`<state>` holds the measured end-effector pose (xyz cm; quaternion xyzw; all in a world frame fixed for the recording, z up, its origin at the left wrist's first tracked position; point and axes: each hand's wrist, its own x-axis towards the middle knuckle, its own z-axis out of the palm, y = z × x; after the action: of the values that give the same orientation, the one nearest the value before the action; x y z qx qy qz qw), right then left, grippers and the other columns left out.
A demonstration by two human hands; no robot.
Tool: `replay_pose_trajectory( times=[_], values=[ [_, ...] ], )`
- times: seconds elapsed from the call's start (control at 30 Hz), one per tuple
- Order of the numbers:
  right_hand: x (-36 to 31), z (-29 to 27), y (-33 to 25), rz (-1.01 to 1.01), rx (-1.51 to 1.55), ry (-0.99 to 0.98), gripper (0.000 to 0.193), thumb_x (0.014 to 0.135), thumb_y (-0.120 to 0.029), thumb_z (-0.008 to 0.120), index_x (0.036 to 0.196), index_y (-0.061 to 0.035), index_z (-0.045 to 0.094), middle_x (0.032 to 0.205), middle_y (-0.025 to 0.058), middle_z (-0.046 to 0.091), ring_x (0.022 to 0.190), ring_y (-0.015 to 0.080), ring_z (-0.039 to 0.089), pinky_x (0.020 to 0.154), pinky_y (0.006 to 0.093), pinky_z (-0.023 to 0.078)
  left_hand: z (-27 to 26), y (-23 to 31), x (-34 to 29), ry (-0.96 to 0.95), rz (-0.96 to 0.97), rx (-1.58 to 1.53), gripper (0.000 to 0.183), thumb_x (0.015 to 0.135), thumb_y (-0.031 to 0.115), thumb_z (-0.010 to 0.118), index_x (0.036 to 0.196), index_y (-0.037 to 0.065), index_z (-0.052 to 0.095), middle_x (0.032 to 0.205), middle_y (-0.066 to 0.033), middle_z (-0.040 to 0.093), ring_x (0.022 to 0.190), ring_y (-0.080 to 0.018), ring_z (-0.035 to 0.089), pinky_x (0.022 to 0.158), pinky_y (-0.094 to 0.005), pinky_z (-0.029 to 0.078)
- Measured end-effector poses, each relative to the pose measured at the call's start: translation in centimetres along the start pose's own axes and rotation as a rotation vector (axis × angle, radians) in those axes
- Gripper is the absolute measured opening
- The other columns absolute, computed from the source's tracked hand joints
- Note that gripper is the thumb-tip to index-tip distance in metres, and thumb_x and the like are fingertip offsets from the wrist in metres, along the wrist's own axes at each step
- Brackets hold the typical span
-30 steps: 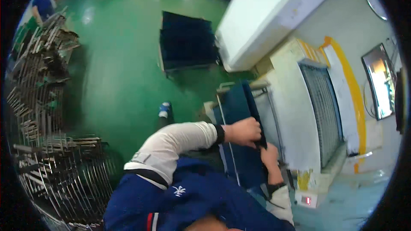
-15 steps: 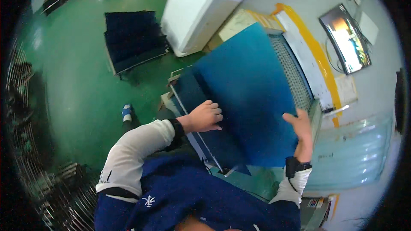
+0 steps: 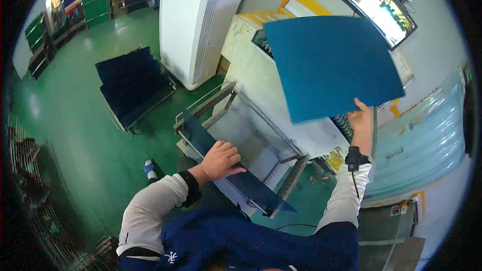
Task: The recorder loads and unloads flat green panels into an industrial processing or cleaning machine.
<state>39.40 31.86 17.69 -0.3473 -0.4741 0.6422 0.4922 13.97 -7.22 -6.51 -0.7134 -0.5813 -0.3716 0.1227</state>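
Observation:
My right hand (image 3: 362, 119) grips the lower edge of a large blue sheet (image 3: 334, 68), thumb on its near face and fingers behind it. The sheet is held up over the pale machine (image 3: 261, 73). My left hand (image 3: 221, 160) is closed over the top edge of a second, darker blue sheet (image 3: 256, 186). This one stands on edge at the near side of a metal rack (image 3: 296, 175) with toothed side rails. Most of that sheet's face is turned away from me.
A tall white cabinet (image 3: 183, 20) stands behind the rack. Left of it, dark panels (image 3: 133, 83) rest on a low stand on the green floor (image 3: 75, 135). A lit screen (image 3: 381, 7) hangs on the wall, and clear plastic strips (image 3: 422, 145) hang at the right.
My right hand has carried the large blue sheet up and away from the rack, over the machine. The rack's slots now show. My left hand stays at the near sheet; the view has shifted.

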Motion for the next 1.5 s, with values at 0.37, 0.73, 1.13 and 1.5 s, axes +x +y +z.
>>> replay_pose_trajectory(
  times=[0.37,0.73,1.13,1.5],
  values=[
    [13.4,0.8,18.2,0.169,0.424,-0.096,0.018,0.095,-0.006,0.070,0.110,-0.0057,0.061,0.101,0.0081,0.066,0.096,0.0267,0.064,0.093,0.0419,0.054,-0.5,0.4,1.1,-0.082,-0.030,0.042,0.041,0.079,0.050,0.081,0.080,0.014,0.060,0.082,-0.0021,0.053,0.082,-0.0239,0.052,0.077,-0.0395,0.039],
    [14.4,3.6,16.4,0.345,0.398,-0.217,0.035,0.106,-0.027,0.056,0.110,0.0069,0.063,0.108,0.0198,0.073,0.092,0.0284,0.073,0.078,0.0361,0.063,0.8,-0.5,1.7,-0.080,-0.061,0.011,0.041,0.076,0.049,0.085,0.085,0.016,0.062,0.087,-0.0015,0.057,0.086,-0.0246,0.055,0.079,-0.0411,0.040],
    [14.4,3.1,15.2,-0.351,-1.529,0.306,0.055,0.095,-0.051,0.062,0.142,-0.0221,0.061,0.148,0.0122,0.058,0.136,0.0349,0.053,0.110,0.0574,0.041,1.0,-0.8,1.7,-0.121,-0.070,0.022,0.044,0.073,0.048,0.086,0.092,0.016,0.063,0.095,-0.0016,0.061,0.091,-0.0257,0.057,0.082,-0.0423,0.042],
    [17.4,0.3,14.9,-0.199,-1.642,0.013,0.064,0.097,-0.061,0.055,0.153,-0.0310,0.050,0.165,0.0105,0.038,0.152,0.0368,0.032,0.121,0.0598,0.025,0.6,-0.2,3.3,-0.084,-0.066,0.020,0.040,0.077,0.046,0.084,0.084,0.014,0.061,0.085,-0.0027,0.053,0.085,-0.0244,0.053,0.081,-0.0397,0.041]
  ],
)
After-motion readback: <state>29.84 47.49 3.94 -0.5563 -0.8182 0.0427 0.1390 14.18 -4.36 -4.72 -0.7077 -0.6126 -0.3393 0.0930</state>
